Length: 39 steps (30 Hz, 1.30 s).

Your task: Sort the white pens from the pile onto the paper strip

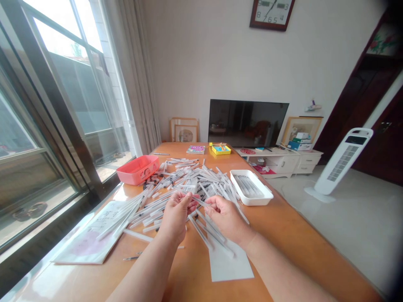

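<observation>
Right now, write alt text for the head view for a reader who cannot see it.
The left hand and right hand pinch one thin pen tube between them above a wooden table. A pile of like tubes lies behind, between a red basket and a white tray.

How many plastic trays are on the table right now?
2. The red tray sits left of the tube pile, by the window; the white tray sits right of it, beyond the right hand pinching a tube. None looks hidden.

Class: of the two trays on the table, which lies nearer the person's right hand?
The white tray, right of the pen pile; the red tray sits left, by the window.
</observation>
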Tool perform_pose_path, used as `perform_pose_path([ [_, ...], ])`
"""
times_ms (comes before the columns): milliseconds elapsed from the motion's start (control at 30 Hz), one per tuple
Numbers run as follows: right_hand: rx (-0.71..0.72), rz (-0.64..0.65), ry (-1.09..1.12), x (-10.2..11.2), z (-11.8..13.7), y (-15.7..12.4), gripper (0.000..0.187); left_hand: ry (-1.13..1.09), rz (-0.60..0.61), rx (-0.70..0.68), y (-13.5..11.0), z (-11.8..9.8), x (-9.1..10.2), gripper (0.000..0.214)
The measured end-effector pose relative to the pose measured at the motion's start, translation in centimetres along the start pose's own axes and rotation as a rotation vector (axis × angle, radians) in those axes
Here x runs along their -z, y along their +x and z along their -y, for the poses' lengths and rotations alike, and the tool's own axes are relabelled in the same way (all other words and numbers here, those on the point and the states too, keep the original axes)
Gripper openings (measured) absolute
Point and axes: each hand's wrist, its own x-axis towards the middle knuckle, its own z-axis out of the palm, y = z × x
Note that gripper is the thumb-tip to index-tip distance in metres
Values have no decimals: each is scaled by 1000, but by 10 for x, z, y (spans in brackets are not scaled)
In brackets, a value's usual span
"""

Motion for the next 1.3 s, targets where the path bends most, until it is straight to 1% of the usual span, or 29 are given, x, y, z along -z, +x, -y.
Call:
perform_pose_path([
  [100, 10, 4, 36, 1, 3, -1, 20, -8, 29, 8, -2, -2, -1, 31],
  [200, 21, -8, 27, 0, 5, -3, 20, -36, 55, 33, -4, -2, -3, 29],
  [367, 35, -8, -3, -1, 6, -5, 22, -88, 67, 56, -8, 2, -5, 31],
  [567, 59, -26, -27, -2, 9, -7, 24, -126, 60, 16, -13, 5, -11, 33],
  [833, 61, -47, -22, 0, 13, -9, 20, -161, 44, 39, -17, 6, -15, 32],
  [967, 59, -51, -25, -1, 14, -11, 20, -171, 45, 29, -18, 8, -16, 31],
  [1100, 71, -60, -45, -1, 14, -12, 20, -161, 35, 8, -20, 10, -17, 32],
  [1300, 63, -68, -61, -2, 11, -12, 22, -129, 18, 26, -21, 10, -17, 34],
])
